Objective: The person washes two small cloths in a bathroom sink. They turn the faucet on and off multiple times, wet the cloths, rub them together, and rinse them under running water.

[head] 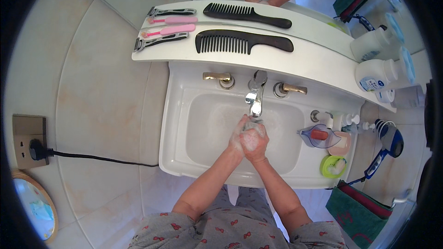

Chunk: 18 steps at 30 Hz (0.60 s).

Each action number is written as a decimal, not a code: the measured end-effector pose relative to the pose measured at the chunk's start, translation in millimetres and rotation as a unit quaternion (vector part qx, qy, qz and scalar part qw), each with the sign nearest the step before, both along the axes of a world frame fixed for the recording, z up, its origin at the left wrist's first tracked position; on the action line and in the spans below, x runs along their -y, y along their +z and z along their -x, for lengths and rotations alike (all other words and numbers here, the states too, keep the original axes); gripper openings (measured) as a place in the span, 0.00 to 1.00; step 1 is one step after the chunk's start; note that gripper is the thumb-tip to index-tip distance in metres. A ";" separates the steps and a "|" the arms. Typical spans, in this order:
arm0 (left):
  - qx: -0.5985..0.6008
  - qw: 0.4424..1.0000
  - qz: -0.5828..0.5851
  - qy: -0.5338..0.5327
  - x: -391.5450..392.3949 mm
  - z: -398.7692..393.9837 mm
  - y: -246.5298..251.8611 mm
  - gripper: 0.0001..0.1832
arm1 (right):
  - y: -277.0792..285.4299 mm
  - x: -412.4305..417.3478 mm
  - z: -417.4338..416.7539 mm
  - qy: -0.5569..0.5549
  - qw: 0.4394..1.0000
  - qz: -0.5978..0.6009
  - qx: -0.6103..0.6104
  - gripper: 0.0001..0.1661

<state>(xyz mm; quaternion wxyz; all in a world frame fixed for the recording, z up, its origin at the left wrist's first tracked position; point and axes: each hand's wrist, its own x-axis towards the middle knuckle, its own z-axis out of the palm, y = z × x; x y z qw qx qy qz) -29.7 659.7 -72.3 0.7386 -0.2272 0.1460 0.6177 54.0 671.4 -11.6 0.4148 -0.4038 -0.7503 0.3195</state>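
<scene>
My left hand (237, 138) and my right hand (255, 142) are pressed together over the white sink basin (207, 128), just below the tip of the chrome faucet (256, 105). White lather covers the back of my right hand and parts of my left. A greyish, sudsy bit (254, 124) shows between the fingers; whether it is foam, water or a cloth I cannot tell. The palms are hidden. Brass-coloured lever handles stand left (216, 76) and right (294, 89) of the faucet.
A white shelf (311, 55) above the sink holds a black comb (225, 41), a razor (162, 40), a pink-handled tool (176, 30) and a white jar (375, 72). At right are soap dishes (325, 167), pump bottles (349, 119), a hair dryer (391, 141) and a green towel (360, 211).
</scene>
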 end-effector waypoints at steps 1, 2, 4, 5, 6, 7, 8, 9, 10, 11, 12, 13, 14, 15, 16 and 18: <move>0.001 1.000 0.008 -0.001 0.5 -0.7 0.1 0.23 | 3.5 -0.9 0.2 0.002 1.000 0.007 -0.006 0.11; -0.001 1.000 0.016 -0.003 1.9 -1.5 0.3 0.23 | 5.9 -2.1 0.4 0.004 1.000 0.013 -0.011 0.10; -0.006 0.999 0.034 -0.007 5.2 -2.0 1.5 0.22 | 8.9 -6.7 1.0 0.011 0.999 -0.038 -0.004 0.09; -0.006 0.999 0.046 -0.012 6.3 -1.8 1.7 0.22 | 9.3 -8.0 0.6 0.014 0.998 -0.063 0.000 0.09; -0.001 0.999 0.048 -0.014 8.5 -1.9 1.3 0.22 | 8.8 -7.9 0.2 0.016 0.998 -0.055 -0.001 0.09; 0.006 0.999 0.039 -0.015 9.3 -3.0 0.6 0.21 | 7.6 -7.8 -0.3 0.017 0.999 -0.047 -0.001 0.09; 0.017 1.000 0.018 -0.016 8.4 -4.7 -0.6 0.21 | 6.1 -7.8 -0.9 0.018 0.999 -0.038 -0.002 0.09; 0.033 0.999 -0.032 -0.005 9.9 -6.0 -8.9 0.21 | 4.8 -6.9 0.3 0.021 0.999 -0.038 0.002 0.09; 0.049 0.995 -0.083 0.006 12.0 -7.2 -19.5 0.21 | 3.7 -6.1 1.9 0.023 0.999 -0.038 0.006 0.09; 0.064 0.989 -0.134 0.017 12.5 -9.3 -31.9 0.21 | 2.5 -5.3 3.3 0.025 0.999 -0.038 0.009 0.09; 0.078 0.979 -0.185 0.028 13.8 -11.4 -47.9 0.21 | 0.7 -4.1 4.3 0.033 0.999 -0.028 0.018 0.09; 0.093 0.967 -0.235 0.038 15.4 -13.0 -56.5 0.22 | -0.9 -1.6 4.0 0.040 0.999 -0.017 0.027 0.09; 0.107 0.952 -0.284 0.049 19.3 -13.7 -64.5 0.22 | -2.9 1.2 4.5 0.048 0.998 -0.007 0.036 0.09; 0.082 0.967 -0.236 0.044 21.6 -15.8 -64.7 0.21 | -7.4 2.6 2.7 0.046 0.998 -0.009 0.040 0.09; 0.057 0.980 -0.187 0.040 25.7 -15.9 -64.5 0.21 | -12.8 4.6 1.9 0.045 0.998 -0.012 0.043 0.09; 0.004 0.996 -0.088 0.032 36.9 -11.7 -61.9 0.20 | -22.5 9.6 1.0 0.054 0.998 -0.008 0.044 0.11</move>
